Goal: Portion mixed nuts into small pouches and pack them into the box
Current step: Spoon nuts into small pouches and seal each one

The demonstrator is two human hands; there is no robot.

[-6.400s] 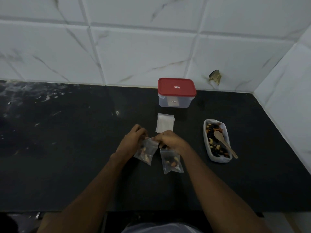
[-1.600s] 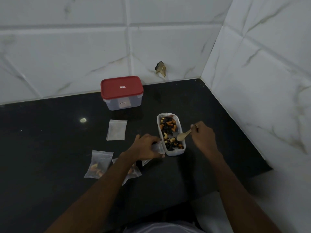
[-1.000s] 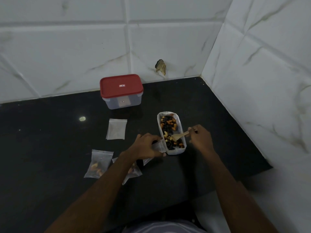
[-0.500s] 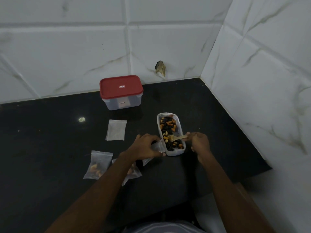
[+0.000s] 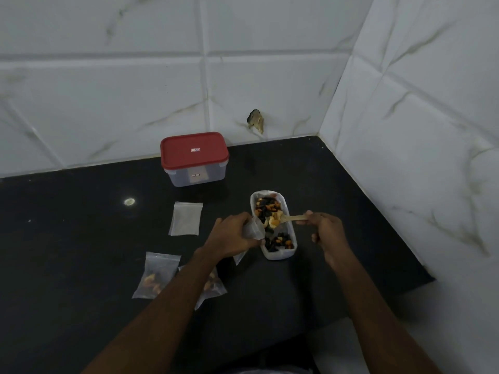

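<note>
Mid-scoop, by the look of it. Loaded wooden spoon (image 5: 290, 218) over the white tray (image 5: 278, 256) of mixed nuts (image 5: 279, 240), heaped bowl end aimed at the open pouch (image 5: 253, 228). Gripped near the handle end by the right hand (image 5: 325, 230), fingers curled round it. Pouch mouth pinched by the left hand (image 5: 232, 236), fingers wrapped about the plastic, pouch leaning at the tray's left rim, lower corner poking out beneath the palm.

To do this step well: hold the mouth wide and over the tray, to catch strays. Bring the spoon tip inside the mouth before tipping. Tip slowly, given so loose a heap. Keep the left grip firm against the added weight.

Counted outward: one pouch in hand. One filled pouch (image 5: 158, 273) flat on the black counter (image 5: 81, 252), and a second filled pouch (image 5: 215, 288) partly under the left forearm. One flat pile of empty pouches (image 5: 186, 218), number within impossible to tell. One tray, one spoon. One box (image 5: 195, 176), red lid (image 5: 193, 149) on, back by the tiled wall (image 5: 108, 90), well apart from both hands.
</note>
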